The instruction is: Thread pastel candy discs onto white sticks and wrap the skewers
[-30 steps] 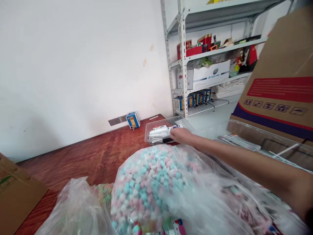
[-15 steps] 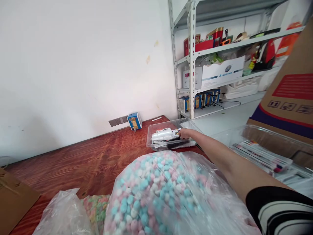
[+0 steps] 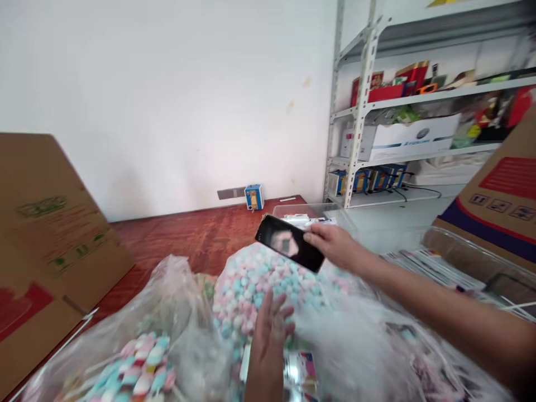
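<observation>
Right hand (image 3: 335,245) at frame centre, grip closed on a black phone (image 3: 290,243) above the clear bag of pastel candies (image 3: 255,285), screen blurred, left hand (image 3: 270,329) resting flat and open on that bag, wrist cut off below, clear tray (image 3: 330,211) behind partly hidden, red-brown table (image 3: 188,237).

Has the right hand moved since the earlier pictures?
Yes. The right hand, now holding a phone, has come back out of the clear tray, toward the person.
</observation>
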Demonstrator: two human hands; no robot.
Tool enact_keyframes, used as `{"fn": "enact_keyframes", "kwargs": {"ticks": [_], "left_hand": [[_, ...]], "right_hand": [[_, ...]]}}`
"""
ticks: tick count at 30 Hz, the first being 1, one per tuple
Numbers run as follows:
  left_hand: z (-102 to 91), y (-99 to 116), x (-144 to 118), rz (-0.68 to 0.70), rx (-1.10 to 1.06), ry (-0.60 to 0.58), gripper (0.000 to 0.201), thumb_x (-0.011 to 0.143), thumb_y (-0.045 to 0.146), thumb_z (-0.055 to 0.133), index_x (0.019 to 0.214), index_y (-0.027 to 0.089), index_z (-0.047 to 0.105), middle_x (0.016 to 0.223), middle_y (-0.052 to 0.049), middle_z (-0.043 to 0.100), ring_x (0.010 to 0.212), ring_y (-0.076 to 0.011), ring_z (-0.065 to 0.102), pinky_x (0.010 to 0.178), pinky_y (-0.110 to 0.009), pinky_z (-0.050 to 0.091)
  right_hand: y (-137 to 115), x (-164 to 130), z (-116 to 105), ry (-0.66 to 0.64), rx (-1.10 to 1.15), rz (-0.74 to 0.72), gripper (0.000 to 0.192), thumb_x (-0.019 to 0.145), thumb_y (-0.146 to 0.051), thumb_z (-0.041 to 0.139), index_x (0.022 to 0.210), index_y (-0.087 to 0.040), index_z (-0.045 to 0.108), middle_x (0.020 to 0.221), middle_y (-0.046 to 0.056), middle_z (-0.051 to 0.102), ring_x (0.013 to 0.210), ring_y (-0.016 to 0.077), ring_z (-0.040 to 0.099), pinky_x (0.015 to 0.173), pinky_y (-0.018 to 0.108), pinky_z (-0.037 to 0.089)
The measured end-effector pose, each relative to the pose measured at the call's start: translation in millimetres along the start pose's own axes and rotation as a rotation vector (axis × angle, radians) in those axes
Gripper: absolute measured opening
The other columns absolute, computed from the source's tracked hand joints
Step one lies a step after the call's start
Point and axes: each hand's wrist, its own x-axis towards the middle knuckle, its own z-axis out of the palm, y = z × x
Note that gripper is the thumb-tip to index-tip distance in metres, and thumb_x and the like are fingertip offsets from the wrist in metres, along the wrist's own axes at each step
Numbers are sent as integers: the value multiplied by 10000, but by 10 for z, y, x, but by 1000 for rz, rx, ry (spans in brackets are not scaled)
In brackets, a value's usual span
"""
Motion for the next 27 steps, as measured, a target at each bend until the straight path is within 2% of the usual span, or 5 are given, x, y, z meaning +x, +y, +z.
{"fn": "enact_keyframes", "kwargs": {"ticks": [3, 8, 15, 22, 27], "left_hand": [[71, 42, -71, 46, -300, 97, 617, 862, 586, 536, 1340, 195, 540, 1261, -152, 635, 1133, -285, 617, 944, -406, 505], [-263, 0, -445, 21, -360, 266, 587, 863, 550, 572, 1307, 167, 562, 1178, -120, 677, 1114, -253, 622, 946, -358, 495], [-674, -14, -803, -1, -271, 181, 545, 844, 504, 623, 1282, 182, 594, 1156, -107, 701, 1110, -260, 633, 988, -379, 476], [-787, 26, -864, 19, -155, 165, 522, 847, 515, 609, 1227, 157, 634, 1123, -114, 717, 1178, -288, 597, 1058, -432, 423], [-805, 59, -849, 17, -104, 185, 514, 851, 559, 577, 1145, 153, 692, 1152, -124, 710, 1282, -301, 517, 1130, -454, 344]], "right_hand": [[-551, -914, 433, 32, 662, -23, 257, 967, -295, 445, 1133, -203, 617, 899, 17, 721, 793, 171, 671, 705, 249, 520], [-969, -1805, 965, 59, 1008, 43, 325, 960, -351, 504, 1268, -263, 556, 963, 15, 724, 821, 165, 670, 717, 242, 530], [-1115, -2197, 1246, 12, 1219, 111, 380, 938, -382, 563, 1296, -255, 547, 919, 25, 734, 787, 154, 684, 695, 229, 552], [-1156, -2341, 1393, -28, 1309, 146, 417, 910, -413, 603, 1299, -268, 566, 980, 43, 746, 852, 190, 705, 741, 275, 580], [-1138, -2416, 1450, -7, 1399, 246, 649, 883, -458, 633, 1456, -270, 395, 1028, 58, 744, 901, 209, 710, 795, 315, 587]]}}
